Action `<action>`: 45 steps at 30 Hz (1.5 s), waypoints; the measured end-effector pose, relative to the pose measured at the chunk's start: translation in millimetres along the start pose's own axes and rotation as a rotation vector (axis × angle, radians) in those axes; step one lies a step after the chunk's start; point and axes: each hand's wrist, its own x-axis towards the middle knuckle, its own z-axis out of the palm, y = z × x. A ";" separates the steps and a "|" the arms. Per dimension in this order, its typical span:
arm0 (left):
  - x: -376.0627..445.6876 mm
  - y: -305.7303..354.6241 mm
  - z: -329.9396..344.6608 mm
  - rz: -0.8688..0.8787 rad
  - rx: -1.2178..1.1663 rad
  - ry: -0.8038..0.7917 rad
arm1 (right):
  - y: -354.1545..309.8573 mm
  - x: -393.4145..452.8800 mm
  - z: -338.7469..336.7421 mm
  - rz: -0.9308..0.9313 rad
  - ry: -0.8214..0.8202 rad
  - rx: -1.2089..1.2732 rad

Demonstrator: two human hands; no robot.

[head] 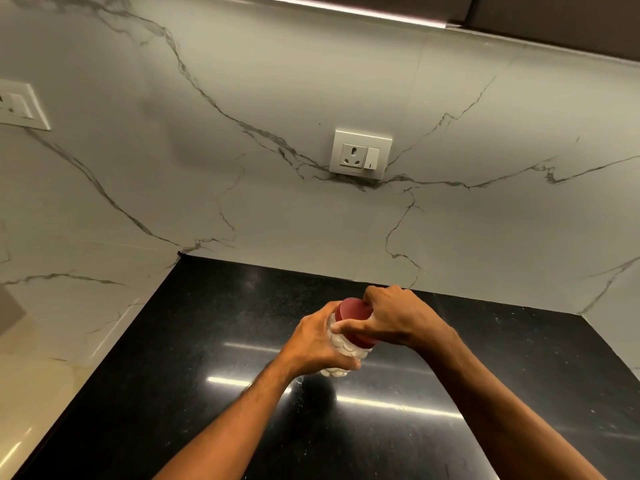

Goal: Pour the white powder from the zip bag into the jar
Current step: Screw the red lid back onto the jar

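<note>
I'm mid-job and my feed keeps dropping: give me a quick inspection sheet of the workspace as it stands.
Surface: black polished countertop, glossy with light reflections; faint pale specks on it.
Job's things: jar, clear ribbed body, looks white inside, held tilted above the counter; red lid on it. Zip bag: nothing seen.
Clutter: nothing seen.
Grips: left hand wraps the jar body; right hand grips the lid from above.
Cables: nothing seen.
Surroundings: marble-look backsplash; wall socket with switch behind; second switch plate at far left; light strip under the cabinet.
</note>
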 end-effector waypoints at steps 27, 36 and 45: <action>1.9 18.1 -48.1 0.064 -0.024 -0.255 | 1.3 -16.8 -38.7 -0.577 -0.008 0.029; 7.9 15.9 -40.8 0.057 -0.060 -0.194 | -6.7 -9.3 -32.2 -0.377 -0.003 -0.024; 12.0 18.2 -40.7 0.053 -0.017 -0.170 | -10.8 -3.8 -29.6 -0.272 -0.053 -0.030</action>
